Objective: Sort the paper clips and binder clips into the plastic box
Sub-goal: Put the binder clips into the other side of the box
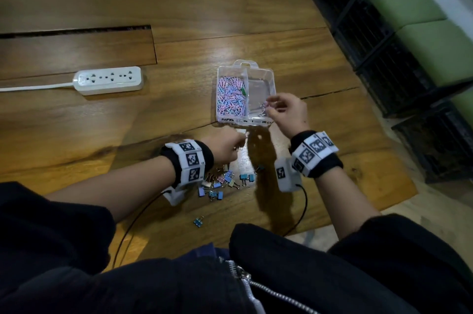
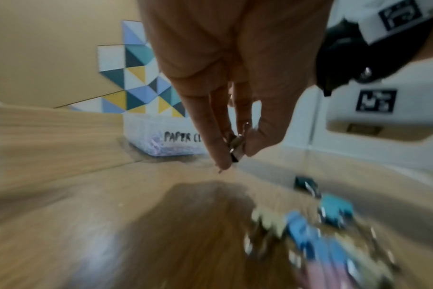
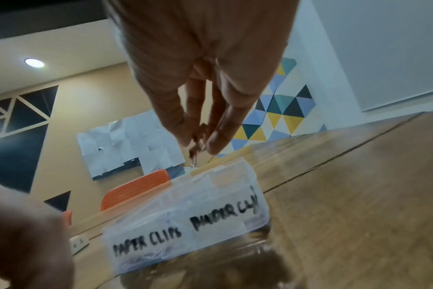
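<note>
A clear plastic box (image 1: 258, 75) with two compartments is set on the wooden counter (image 1: 179, 1), just ahead of both hands. Its left compartment, labelled "PAPER CLIPS", is filled with pastel paper clips (image 1: 231, 96). A small binder clip (image 3: 197, 144) is pinched between the thumb and fingertips of the right hand (image 1: 288, 111), above the near corner of the right compartment, labelled "BINDER CLIPS". A silver binder clip (image 2: 236, 145) is pinched by the left hand (image 1: 225, 147), just short of the box. A pile of coloured binder clips (image 1: 222, 183) lies beneath the left wrist, one blue binder clip (image 1: 199, 221) apart behind it. A white power strip (image 1: 108, 80) lies well to the left.
</note>
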Demonstrator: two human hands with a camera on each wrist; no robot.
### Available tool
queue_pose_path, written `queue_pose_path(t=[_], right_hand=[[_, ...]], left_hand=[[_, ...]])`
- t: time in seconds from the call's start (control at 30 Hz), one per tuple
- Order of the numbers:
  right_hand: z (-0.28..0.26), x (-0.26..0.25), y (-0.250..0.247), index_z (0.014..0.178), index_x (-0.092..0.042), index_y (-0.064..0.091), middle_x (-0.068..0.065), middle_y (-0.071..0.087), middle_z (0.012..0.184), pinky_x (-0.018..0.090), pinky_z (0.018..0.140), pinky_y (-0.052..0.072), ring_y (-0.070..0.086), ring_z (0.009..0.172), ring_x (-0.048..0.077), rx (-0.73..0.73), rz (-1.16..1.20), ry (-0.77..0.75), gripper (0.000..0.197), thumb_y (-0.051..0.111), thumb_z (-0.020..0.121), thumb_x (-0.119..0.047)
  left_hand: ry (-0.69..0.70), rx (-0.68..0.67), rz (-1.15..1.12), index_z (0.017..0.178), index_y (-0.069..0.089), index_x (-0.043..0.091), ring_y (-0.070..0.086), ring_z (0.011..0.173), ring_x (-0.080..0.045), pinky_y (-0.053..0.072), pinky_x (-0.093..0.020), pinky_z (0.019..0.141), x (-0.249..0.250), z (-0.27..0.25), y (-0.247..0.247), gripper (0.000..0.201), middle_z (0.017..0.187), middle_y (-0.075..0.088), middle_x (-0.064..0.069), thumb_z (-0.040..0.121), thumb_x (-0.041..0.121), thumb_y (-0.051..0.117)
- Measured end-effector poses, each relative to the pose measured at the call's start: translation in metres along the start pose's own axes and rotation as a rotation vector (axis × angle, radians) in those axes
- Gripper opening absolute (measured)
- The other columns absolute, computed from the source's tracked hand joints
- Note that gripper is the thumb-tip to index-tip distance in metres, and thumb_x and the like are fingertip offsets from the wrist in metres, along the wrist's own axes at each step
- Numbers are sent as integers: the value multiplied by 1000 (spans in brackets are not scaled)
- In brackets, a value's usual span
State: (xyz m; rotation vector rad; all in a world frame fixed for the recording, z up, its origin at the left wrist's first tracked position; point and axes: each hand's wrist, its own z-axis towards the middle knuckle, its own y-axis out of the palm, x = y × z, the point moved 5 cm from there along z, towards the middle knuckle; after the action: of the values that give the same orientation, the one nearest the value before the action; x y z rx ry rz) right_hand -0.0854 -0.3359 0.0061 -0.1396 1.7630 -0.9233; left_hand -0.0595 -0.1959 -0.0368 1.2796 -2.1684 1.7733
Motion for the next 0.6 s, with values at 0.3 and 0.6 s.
queue_pose_path(t=[0.3, 0.6], right_hand=[[-36, 32, 15, 109, -12, 54, 3, 57, 98, 23, 72, 49, 57, 87, 17, -335, -124, 228, 30, 61, 81, -8], [-91, 61, 51, 116, -27, 46, 6, 37, 123, 40, 97, 45, 38, 115, 24, -461, -384, 217, 66, 81, 60, -28]], left_hand=[[-100, 345, -511, 104, 62, 1, 58, 86, -17, 51, -19, 73, 12, 36, -69, 23, 96, 61, -7, 81, 2, 62], [-88, 162, -349, 123, 53, 8, 55, 113, -20, 42, -16, 83, 19, 37, -46, 36, 127, 56, -10, 88, 0, 49]])
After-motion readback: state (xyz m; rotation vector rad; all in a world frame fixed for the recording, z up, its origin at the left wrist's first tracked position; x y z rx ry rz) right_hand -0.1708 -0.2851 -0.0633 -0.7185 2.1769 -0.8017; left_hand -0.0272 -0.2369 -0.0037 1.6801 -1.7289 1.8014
